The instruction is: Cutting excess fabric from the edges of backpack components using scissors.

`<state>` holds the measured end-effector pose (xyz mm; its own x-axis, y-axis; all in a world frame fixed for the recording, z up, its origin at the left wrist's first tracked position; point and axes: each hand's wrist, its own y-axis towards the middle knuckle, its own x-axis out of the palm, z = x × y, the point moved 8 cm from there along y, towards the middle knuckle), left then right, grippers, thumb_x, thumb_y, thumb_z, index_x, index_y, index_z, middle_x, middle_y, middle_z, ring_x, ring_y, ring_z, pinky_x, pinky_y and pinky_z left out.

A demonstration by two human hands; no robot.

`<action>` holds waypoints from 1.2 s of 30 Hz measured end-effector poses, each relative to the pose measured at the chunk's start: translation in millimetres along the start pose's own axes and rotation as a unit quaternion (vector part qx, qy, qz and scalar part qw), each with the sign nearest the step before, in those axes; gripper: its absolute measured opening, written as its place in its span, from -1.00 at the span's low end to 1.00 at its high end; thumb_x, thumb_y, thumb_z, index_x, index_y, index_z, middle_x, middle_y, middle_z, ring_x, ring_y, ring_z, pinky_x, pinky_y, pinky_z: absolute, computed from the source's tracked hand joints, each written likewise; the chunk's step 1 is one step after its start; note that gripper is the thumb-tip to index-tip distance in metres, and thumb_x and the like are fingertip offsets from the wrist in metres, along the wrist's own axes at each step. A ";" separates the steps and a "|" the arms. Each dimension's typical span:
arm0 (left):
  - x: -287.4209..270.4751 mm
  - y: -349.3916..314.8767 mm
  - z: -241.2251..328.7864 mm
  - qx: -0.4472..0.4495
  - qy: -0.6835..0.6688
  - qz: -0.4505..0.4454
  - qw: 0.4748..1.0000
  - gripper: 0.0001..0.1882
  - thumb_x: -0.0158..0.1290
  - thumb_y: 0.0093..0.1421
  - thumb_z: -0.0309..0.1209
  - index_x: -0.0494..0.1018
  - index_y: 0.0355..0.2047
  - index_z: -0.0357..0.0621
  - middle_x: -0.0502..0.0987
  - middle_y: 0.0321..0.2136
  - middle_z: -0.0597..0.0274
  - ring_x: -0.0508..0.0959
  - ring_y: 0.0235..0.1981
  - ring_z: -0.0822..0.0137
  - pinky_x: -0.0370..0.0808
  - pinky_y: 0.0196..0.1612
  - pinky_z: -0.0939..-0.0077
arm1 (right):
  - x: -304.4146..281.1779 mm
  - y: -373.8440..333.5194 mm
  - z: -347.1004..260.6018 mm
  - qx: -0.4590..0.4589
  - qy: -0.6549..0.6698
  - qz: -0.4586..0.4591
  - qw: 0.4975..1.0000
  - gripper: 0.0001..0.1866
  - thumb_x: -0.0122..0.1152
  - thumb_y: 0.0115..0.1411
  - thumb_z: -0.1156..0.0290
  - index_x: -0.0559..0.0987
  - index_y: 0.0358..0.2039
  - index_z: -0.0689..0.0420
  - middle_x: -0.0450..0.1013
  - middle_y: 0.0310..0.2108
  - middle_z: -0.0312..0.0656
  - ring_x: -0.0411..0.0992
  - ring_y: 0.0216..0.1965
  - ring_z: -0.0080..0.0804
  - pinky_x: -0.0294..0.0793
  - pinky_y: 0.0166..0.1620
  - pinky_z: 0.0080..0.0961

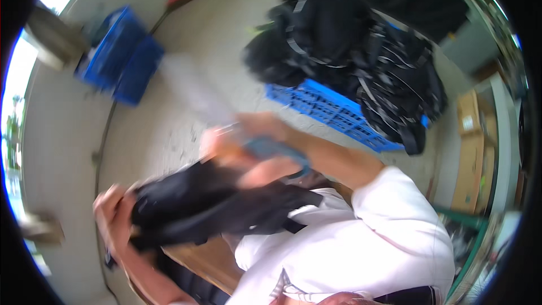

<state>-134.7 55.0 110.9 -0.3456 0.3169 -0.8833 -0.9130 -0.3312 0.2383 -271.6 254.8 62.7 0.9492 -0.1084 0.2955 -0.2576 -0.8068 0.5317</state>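
Observation:
Across my lap lies a black fabric piece (pixel 192 200), which looks like a backpack or part of one, with straps at its right end. My left hand (pixel 116 214) is closed on its left edge, fingers curled over the cloth. Above the fabric, my right hand (pixel 254 147) is closed round what look like scissors with a blue-grey handle loop (pixel 276 149). Their long pale blades (pixel 197 90), smeared by motion, point up and left, away from the cloth. A patch of orange shows at the fingers; whether it belongs to the handle I cannot tell.
Ahead to the right, black backpacks (pixel 333 28) are heaped on a blue plastic crate (pixel 322 110). Blue bins (pixel 124 56) stand by the wall at the far left. Cardboard boxes (pixel 474 158) sit on a shelf at the right. A brown board (pixel 206 262) shows beneath the fabric.

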 end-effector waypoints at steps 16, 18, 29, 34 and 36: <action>63.3 4.6 -39.7 -0.024 -0.179 0.090 0.980 -0.80 0.11 0.02 -0.37 0.42 -0.59 -0.26 0.33 -0.74 0.29 0.26 -0.61 0.40 0.21 -0.45 0.56 | -78.8 -28.9 -7.8 0.240 -0.442 0.024 0.864 -0.11 0.23 -0.27 -0.31 0.37 -0.15 0.25 0.29 -0.44 -0.18 0.27 -0.45 -0.53 0.32 -0.37 -0.62; 58.4 2.0 -36.7 -0.025 -0.163 0.107 0.980 -0.80 0.11 0.01 -0.38 0.42 -0.60 -0.26 0.32 -0.74 0.30 0.26 -0.61 0.41 0.20 -0.44 0.57 | -69.9 -27.1 -2.2 0.315 -0.514 -0.068 0.795 -0.06 0.20 -0.34 -0.38 0.38 -0.18 0.23 0.28 -0.46 -0.20 0.28 -0.47 -0.47 0.34 -0.37 -0.60; 48.9 -8.4 -45.7 -0.049 -0.175 0.133 0.974 -0.77 0.12 0.02 -0.36 0.39 -0.62 -0.26 0.25 -0.75 0.34 0.19 -0.62 0.44 0.16 -0.45 0.58 | -51.0 -21.6 -0.6 0.336 -0.531 -0.122 0.768 -0.08 0.19 -0.28 -0.35 0.39 -0.15 0.25 0.37 -0.43 -0.10 0.40 -0.44 -0.33 0.41 -0.38 -0.50; 46.1 -16.4 -46.1 -0.060 -0.168 0.139 0.974 -0.75 0.12 0.02 -0.34 0.39 -0.63 -0.26 0.24 -0.76 0.34 0.18 -0.62 0.45 0.14 -0.46 0.58 | -39.3 -14.6 -9.4 0.276 -0.556 -0.132 0.772 -0.29 0.25 -0.12 -0.09 0.41 -0.20 0.33 0.42 -0.52 -0.06 0.44 -0.50 -0.30 0.45 -0.40 -0.51; 42.1 -20.4 -47.3 -0.068 -0.162 0.142 0.974 -0.75 0.12 0.01 -0.34 0.39 -0.63 -0.26 0.22 -0.77 0.35 0.17 -0.62 0.45 0.15 -0.46 0.58 | -35.7 -12.7 -12.2 0.265 -0.562 -0.144 0.770 -0.32 0.25 -0.11 -0.06 0.42 -0.22 0.34 0.42 -0.54 -0.07 0.44 -0.52 -0.31 0.44 -0.42 -0.53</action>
<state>-120.3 33.1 49.7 -0.6507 0.4521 -0.6100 -0.7408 -0.5541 0.3796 -304.4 276.0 55.0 0.5877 -0.0742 -0.8056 -0.1801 -0.9828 -0.0408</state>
